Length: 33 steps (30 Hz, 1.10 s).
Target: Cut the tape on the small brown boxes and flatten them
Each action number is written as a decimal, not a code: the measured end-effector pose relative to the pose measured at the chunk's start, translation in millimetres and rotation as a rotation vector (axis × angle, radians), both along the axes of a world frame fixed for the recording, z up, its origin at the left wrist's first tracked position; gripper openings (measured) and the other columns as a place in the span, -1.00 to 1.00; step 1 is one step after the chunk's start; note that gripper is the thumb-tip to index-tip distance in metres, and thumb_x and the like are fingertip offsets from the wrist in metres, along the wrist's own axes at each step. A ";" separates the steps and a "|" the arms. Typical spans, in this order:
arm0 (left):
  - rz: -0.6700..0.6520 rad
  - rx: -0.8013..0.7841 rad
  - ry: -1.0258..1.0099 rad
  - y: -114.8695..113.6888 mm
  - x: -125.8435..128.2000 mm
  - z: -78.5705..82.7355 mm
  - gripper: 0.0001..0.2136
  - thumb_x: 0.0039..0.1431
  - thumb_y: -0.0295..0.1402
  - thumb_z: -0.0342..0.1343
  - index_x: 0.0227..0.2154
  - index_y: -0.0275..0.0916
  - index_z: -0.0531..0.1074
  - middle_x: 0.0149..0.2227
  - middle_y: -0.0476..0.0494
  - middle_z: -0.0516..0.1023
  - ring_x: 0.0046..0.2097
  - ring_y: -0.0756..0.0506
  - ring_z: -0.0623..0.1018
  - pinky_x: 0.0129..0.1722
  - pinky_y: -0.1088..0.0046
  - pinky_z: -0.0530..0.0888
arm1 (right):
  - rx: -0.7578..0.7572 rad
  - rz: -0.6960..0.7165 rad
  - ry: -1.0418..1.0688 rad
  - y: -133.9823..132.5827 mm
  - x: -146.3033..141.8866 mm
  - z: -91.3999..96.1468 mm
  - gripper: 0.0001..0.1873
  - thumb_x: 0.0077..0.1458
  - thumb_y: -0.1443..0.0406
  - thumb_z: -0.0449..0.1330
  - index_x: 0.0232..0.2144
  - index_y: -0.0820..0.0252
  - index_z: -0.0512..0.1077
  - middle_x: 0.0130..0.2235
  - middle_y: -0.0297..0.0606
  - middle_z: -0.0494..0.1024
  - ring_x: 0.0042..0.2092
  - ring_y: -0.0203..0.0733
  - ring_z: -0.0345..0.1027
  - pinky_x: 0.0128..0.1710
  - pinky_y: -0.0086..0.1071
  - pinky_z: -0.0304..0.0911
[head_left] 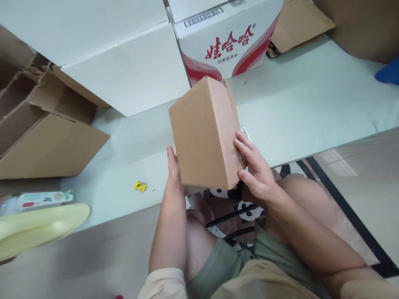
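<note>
A brown cardboard box (198,137) is held tilted over the front edge of the pale table, between both hands. My left hand (173,168) grips its left side from behind; the thumb shows, while the other fingers are hidden by the box. On the right side, my right hand (254,168) presses the narrow face with its fingers and thumb. Clear tape glints near the right fingertips. The box's flaps are not plainly visible from here.
Behind stand a white-and-red water carton (230,45) and a plain white box (134,70). Open cardboard boxes (52,145) fill the left. A yellow wrapped candy (140,186), a pale yellow tray-like object (46,226) and a toothpaste box (45,199) lie nearer. A blue object (389,72) sits far right.
</note>
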State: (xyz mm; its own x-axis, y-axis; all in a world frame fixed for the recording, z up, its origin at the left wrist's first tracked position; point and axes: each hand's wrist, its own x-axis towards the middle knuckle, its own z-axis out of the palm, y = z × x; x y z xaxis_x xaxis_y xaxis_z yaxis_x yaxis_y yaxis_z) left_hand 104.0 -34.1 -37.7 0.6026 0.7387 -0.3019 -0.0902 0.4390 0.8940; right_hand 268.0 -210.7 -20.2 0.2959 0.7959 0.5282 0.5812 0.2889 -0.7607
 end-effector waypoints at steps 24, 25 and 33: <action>0.091 1.316 0.012 -4.9 -11.2 13.8 -0.58 0.33 -0.05 -0.12 0.00 0.03 0.60 0.08 -0.07 0.57 0.23 -0.26 0.44 0.37 0.01 0.23 | -0.198 -0.351 -0.090 6.3 15.1 -5.6 -0.63 0.24 0.22 0.10 0.03 0.07 0.54 0.13 -0.07 0.53 0.18 0.08 0.40 0.22 0.07 0.31; 0.100 1.321 0.000 -5.2 -9.7 10.5 -0.58 0.33 -0.06 -0.13 0.00 0.02 0.59 0.08 -0.07 0.57 0.23 -0.26 0.44 0.37 0.02 0.23 | -0.306 -0.444 -0.149 6.6 19.4 -11.0 -0.62 0.20 0.22 0.13 0.02 0.12 0.55 0.14 0.00 0.51 0.17 0.15 0.39 0.20 0.12 0.30; 0.163 1.468 0.160 -12.3 0.7 8.2 -0.47 0.37 -0.05 -0.29 -0.09 -0.11 0.60 0.01 -0.16 0.57 0.19 -0.26 0.45 0.30 -0.01 0.34 | -0.971 -0.477 -0.269 8.5 30.5 -4.3 -0.53 0.15 0.27 0.05 0.11 0.12 0.41 -0.18 -0.06 0.57 -0.25 -0.02 0.40 -0.27 -0.22 0.24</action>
State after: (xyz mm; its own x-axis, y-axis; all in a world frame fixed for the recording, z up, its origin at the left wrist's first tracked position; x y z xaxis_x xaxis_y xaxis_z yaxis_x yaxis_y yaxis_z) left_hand 104.7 -46.5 -29.5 0.5187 0.4889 0.7014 0.0906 -0.8472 0.5235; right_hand 298.4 -202.2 -24.5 0.6509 0.7411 -0.1644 0.6537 -0.6573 -0.3751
